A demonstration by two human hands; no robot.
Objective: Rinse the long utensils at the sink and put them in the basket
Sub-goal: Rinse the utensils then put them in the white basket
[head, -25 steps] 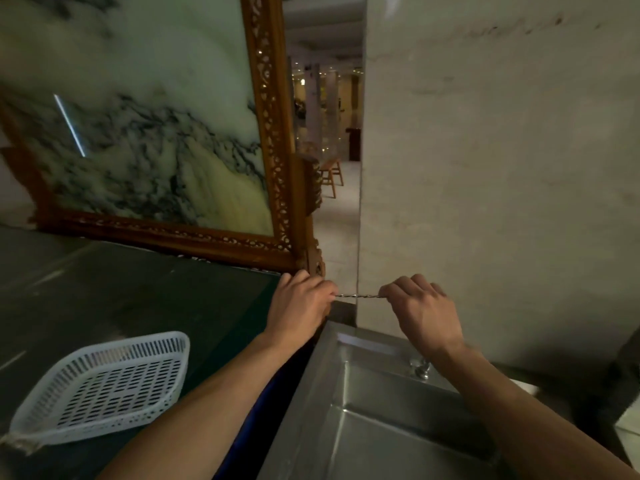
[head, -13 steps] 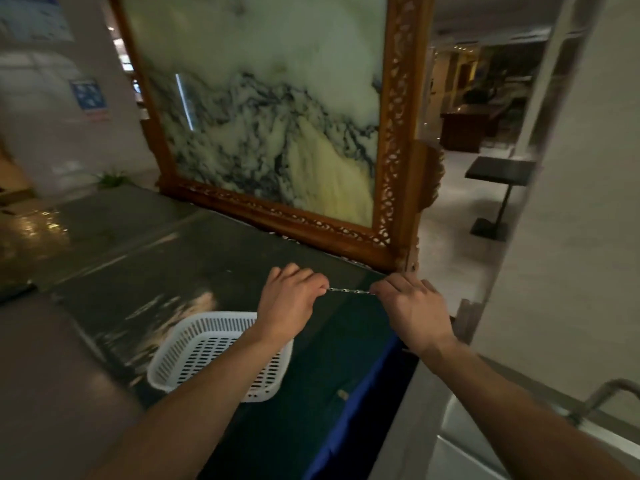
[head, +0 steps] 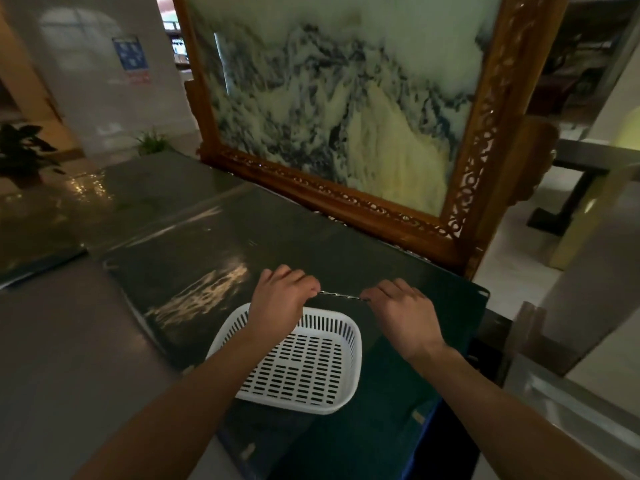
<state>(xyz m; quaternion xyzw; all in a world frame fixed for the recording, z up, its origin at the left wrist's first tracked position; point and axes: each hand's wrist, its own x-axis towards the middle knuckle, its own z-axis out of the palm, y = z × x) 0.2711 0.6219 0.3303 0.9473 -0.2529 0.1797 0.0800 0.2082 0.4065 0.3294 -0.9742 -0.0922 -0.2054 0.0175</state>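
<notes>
Behind, a carved wooden frame around a marbled stone panel (head: 346, 109), standing on the dark glossy table (head: 194, 244). Nothing between hands and basket. Below the hands, a white slotted plastic basket (head: 304, 372), nothing seen inside. Above its far rim, level, a thin twisted metal utensil (head: 341, 295): left hand (head: 280, 299) pinching one end, right hand (head: 401, 311) the other, each grip clamped on it.

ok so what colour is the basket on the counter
White, with dark slotted openings across its base and walls; the basket shows clearly in the head view.
</notes>
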